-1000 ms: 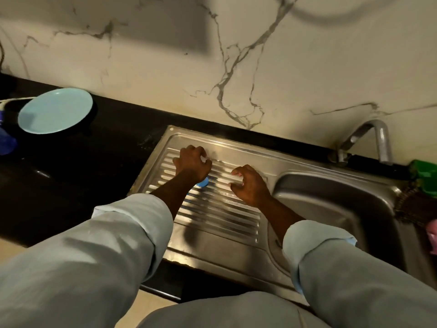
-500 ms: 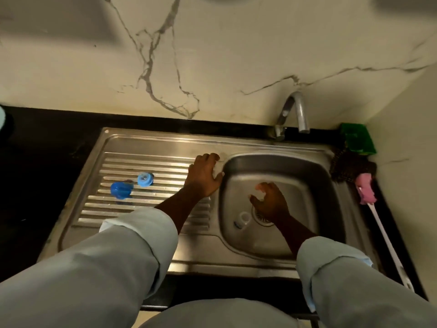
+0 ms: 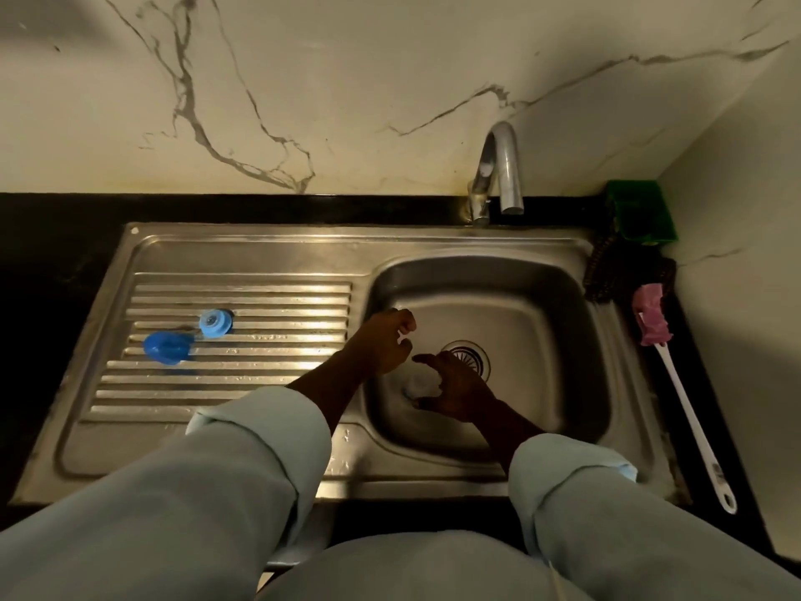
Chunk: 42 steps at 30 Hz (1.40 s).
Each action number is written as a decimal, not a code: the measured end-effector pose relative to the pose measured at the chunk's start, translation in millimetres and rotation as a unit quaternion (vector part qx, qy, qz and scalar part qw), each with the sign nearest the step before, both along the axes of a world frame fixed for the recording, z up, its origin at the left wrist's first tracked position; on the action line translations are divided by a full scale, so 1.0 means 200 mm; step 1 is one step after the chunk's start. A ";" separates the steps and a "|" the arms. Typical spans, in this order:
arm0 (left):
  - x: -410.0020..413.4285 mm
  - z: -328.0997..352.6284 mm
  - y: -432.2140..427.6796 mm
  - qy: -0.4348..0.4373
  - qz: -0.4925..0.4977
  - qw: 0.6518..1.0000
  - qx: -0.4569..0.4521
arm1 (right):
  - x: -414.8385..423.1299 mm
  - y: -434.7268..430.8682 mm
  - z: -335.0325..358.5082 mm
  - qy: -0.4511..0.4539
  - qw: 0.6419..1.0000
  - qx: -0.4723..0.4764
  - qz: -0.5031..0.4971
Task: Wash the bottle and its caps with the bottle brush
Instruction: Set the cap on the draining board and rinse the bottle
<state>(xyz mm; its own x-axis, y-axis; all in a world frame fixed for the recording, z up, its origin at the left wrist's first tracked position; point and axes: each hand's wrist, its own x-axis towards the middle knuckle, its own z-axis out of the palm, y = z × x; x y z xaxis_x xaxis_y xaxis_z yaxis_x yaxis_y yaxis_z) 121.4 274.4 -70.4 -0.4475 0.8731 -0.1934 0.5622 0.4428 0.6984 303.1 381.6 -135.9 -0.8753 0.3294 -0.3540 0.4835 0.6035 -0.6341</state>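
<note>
Steel basin (image 3: 542,297): pale bottle part (image 3: 417,385), blurred, lies beside the drain (image 3: 470,357).
Right hand (image 3: 455,390): fingers wide around it, not closed.
Left hand (image 3: 381,344): loosely curled, empty.
Blue caps (image 3: 167,347): on the drainboard (image 3: 260,383).
Risk: a hasty wet pinch could let it slip.

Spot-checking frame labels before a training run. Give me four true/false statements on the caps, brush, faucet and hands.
1. Both blue caps lie on the drainboard. True: the darker cap and the lighter cap sit side by side on its ribs.
2. The right hand grips the bottle brush. False: the bottle brush lies untouched on the counter to the right of the sink, and the right hand is down in the basin.
3. Water runs from the faucet. False: no stream shows below the faucet.
4. The left hand holds nothing. True: the left hand hangs loosely curled at the basin's left edge.
</note>
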 end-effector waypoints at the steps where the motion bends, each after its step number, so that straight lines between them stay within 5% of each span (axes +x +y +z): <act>1: 0.00 -0.01 0.00 -0.003 0.000 1.000 -0.011 | 0.00 -0.01 -0.02 -0.003 1.000 0.002 0.012; 9: 0.02 -0.06 0.06 -0.033 0.001 0.994 -0.105 | 0.00 -0.01 -0.12 0.020 0.997 -0.026 -0.069; 14: 0.04 -0.05 0.17 -0.083 -0.082 0.974 -0.196 | -0.04 0.16 0.00 0.065 0.983 -0.041 -0.165; 20: 0.11 0.05 0.42 -0.046 -0.032 0.997 -0.046 | -0.16 0.44 0.24 0.146 0.961 -0.047 -0.230; 25: 0.07 0.16 0.58 -0.063 0.038 0.994 0.075 | -0.25 0.63 0.44 0.146 0.907 -0.214 -0.332; 27: 0.06 0.18 0.60 -0.038 0.047 0.995 0.079 | -0.30 0.70 0.52 0.125 0.859 -0.279 -0.411; 29: 0.04 0.18 0.61 -0.021 0.057 0.994 0.090 | -0.35 0.75 0.58 0.130 0.850 -0.262 -0.439; 33: 0.02 0.21 0.61 -0.006 0.061 0.992 0.114 | -0.44 0.82 0.66 0.072 0.848 -0.317 -0.419; 42: -0.04 0.25 0.61 0.008 0.067 0.990 0.123 | -0.55 0.90 0.66 0.078 0.745 -0.512 -0.421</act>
